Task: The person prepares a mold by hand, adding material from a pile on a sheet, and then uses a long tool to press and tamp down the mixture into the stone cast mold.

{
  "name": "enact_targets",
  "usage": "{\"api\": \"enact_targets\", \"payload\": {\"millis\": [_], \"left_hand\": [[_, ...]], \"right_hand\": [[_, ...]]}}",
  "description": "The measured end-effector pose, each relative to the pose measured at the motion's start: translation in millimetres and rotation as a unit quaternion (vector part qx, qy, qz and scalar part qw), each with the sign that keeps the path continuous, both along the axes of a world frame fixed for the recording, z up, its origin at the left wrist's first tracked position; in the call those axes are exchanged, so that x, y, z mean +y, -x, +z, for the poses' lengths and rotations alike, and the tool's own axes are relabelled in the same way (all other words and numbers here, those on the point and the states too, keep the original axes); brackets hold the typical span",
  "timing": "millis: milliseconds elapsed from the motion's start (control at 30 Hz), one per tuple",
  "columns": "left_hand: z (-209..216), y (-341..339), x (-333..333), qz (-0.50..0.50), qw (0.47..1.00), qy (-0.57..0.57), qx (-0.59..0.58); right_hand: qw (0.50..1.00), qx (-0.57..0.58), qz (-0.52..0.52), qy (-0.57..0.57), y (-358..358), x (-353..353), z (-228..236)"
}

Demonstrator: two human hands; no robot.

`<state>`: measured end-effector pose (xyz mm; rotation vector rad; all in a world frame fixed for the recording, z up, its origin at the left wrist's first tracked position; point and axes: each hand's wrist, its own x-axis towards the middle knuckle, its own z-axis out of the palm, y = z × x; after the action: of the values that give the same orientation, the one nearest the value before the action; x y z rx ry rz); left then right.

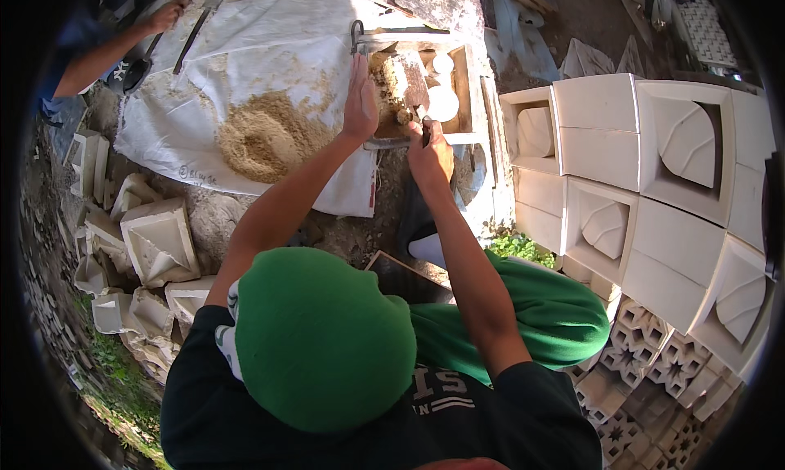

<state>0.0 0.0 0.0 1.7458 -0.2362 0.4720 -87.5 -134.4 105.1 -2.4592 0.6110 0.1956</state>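
– Since the right hand (431, 152) is wrapped round the near end of that flat, brown-looking trowel (414, 77), does it look heavy to you?

– Nah, I'd guess light and stiff. The dark handle's the place to hold it. Blade's over the pale, crumbly mix (383, 66) in the left part of the pale rectangular frame (464, 94), just left of the white, round-faced forms (442, 104).

– And the left hand (360, 106)?

– Not clamped on anything: flat, fingers together, along the frame's left side. Can't tell if it's pressing.

– Mix soft?

– Probably. I'd expect it to crumble if pinched, so scoop it. Frame seems rigid; grab opposite walls.
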Motion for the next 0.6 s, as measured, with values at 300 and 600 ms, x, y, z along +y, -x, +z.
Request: {"api": "enact_targets", "payload": {"millis": [300, 600], "left_hand": [[6.8, -36.2, 10.1, -0.006, 1.000, -0.004, 0.011], [7.7, 1.6, 7.9, 0.015, 1.000, 0.005, 0.007]], "right_hand": [[0.999, -0.020, 0.005, 0.028, -7.6, -4.6, -12.1], [0.996, -0.054, 0.065, 0.022, 16.4, -1.3, -31.9]]}}
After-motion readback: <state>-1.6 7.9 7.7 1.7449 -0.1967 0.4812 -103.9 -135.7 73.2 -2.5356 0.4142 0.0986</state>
